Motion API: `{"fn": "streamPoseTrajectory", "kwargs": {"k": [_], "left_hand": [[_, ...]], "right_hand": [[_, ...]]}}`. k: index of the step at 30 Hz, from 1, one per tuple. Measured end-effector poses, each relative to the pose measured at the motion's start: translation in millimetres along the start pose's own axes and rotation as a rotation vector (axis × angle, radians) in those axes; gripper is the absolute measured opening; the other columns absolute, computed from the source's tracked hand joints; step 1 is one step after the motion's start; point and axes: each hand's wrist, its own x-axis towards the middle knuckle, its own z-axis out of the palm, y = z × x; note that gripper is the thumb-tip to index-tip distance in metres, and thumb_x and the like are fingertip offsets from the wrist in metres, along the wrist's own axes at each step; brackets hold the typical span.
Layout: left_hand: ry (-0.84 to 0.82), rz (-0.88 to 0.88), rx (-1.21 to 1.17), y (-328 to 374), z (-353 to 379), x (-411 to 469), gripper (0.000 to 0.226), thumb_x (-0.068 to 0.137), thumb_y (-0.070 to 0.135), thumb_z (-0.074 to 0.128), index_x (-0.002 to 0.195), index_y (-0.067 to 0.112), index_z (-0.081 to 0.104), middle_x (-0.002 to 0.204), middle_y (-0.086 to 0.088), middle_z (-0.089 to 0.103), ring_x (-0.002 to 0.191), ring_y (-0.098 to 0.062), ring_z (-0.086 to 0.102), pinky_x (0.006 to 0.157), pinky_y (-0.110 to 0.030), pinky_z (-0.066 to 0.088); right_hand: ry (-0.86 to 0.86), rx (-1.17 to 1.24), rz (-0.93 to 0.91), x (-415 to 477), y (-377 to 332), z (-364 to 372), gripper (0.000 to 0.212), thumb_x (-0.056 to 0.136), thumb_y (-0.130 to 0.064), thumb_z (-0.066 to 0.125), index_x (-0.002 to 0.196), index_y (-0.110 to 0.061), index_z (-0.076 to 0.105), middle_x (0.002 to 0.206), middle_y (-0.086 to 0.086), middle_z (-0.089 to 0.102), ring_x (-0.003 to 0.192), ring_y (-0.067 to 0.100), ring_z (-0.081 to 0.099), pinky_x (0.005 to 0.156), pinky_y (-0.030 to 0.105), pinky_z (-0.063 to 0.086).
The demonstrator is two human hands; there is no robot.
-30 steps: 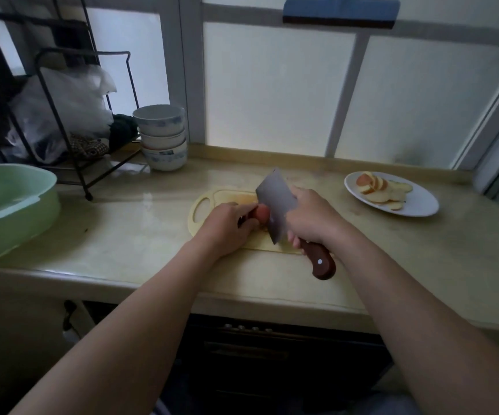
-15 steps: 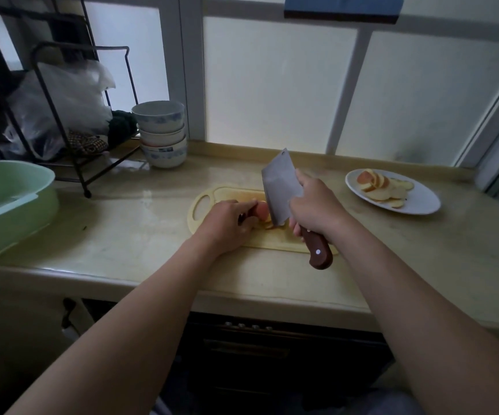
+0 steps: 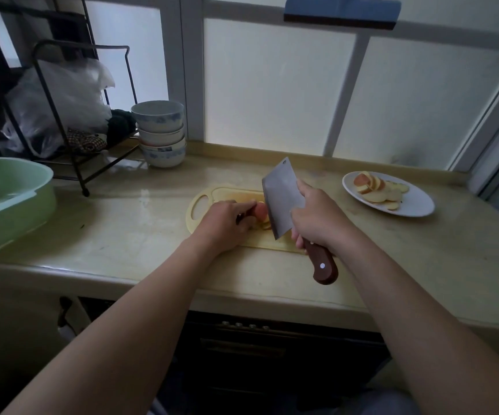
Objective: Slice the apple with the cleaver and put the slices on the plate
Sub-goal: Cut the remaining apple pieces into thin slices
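A red apple piece lies on the pale yellow cutting board in the middle of the counter. My left hand grips it from the left, fingers curled over it. My right hand holds the cleaver by its brown wooden handle, the blade upright and its edge down against the apple's right side. Thin cut slices lie on the board under the blade. A white plate at the right holds several apple slices.
A green basin stands at the counter's left edge. Stacked bowls and a black wire rack with bags sit at the back left. The frosted window runs along the back. The counter's front edge is near my forearms.
The cleaver rose a little, then came back down beside the apple. My left hand stayed on the apple. The view shifted slightly.
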Motion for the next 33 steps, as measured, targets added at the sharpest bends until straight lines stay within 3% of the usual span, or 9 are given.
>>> {"fn": "streamPoseTrajectory", "kwargs": {"k": [6,10,16,20,26,30,33], "left_hand": [[0.007,0.005,0.006,1,-1,-1,0.044,0.099,0.029,0.060,0.143,0.027,0.056,0.108,-0.004,0.067,0.090,-0.015,0.051,0.079,-0.025,0.036],[0.009,0.003,0.016,2,-1,0,0.042,0.099,0.028,0.060,0.141,0.027,0.058,0.109,-0.005,0.068,0.096,-0.021,0.057,0.078,-0.024,0.033],[0.008,0.022,0.008,1,0,1,0.042,0.099,0.030,0.059,0.141,0.029,0.058,0.115,-0.006,0.070,0.104,-0.025,0.061,0.082,-0.026,0.038],[0.032,0.025,-0.005,1,1,1,0.042,0.098,0.029,0.061,0.140,0.027,0.059,0.119,-0.006,0.070,0.106,-0.025,0.061,0.083,-0.023,0.036],[0.023,0.013,-0.008,-2,3,1,0.044,0.097,0.032,0.062,0.141,0.027,0.059,0.116,-0.006,0.070,0.105,-0.025,0.062,0.081,-0.023,0.037],[0.023,0.033,-0.001,2,-1,-1,0.041,0.097,0.031,0.061,0.138,0.028,0.061,0.108,-0.006,0.069,0.097,-0.026,0.061,0.077,-0.024,0.036],[0.020,0.023,-0.012,4,-2,-1,0.040,0.097,0.029,0.062,0.137,0.027,0.062,0.106,-0.007,0.068,0.095,-0.026,0.061,0.077,-0.026,0.038]], "right_hand": [[-0.009,0.062,0.020,-10,2,1,0.091,0.091,0.005,0.038,0.167,-0.036,0.009,0.075,0.015,0.071,0.044,0.013,0.061,0.043,0.024,0.049],[-0.015,0.051,0.025,-6,0,2,0.092,0.090,0.006,0.037,0.167,-0.035,0.009,0.077,0.015,0.071,0.043,0.013,0.062,0.043,0.024,0.050],[-0.061,0.034,0.032,7,-1,21,0.093,0.089,0.009,0.040,0.167,-0.035,0.015,0.100,0.014,0.069,0.045,0.016,0.063,0.042,0.026,0.050],[-0.078,0.011,0.019,12,-5,24,0.088,0.090,0.008,0.041,0.166,-0.032,0.020,0.083,0.015,0.071,0.050,0.018,0.063,0.044,0.026,0.051],[-0.069,-0.002,0.049,15,-6,27,0.091,0.090,0.008,0.040,0.167,-0.033,0.014,0.079,0.014,0.071,0.047,0.018,0.062,0.042,0.026,0.050],[0.000,0.008,0.031,18,-5,22,0.092,0.087,0.008,0.041,0.167,-0.031,0.019,0.106,0.021,0.071,0.041,0.015,0.063,0.041,0.023,0.049],[0.045,0.062,0.015,20,-6,14,0.091,0.086,0.007,0.039,0.166,-0.033,0.021,0.085,0.018,0.074,0.041,0.015,0.062,0.043,0.025,0.050]]}}
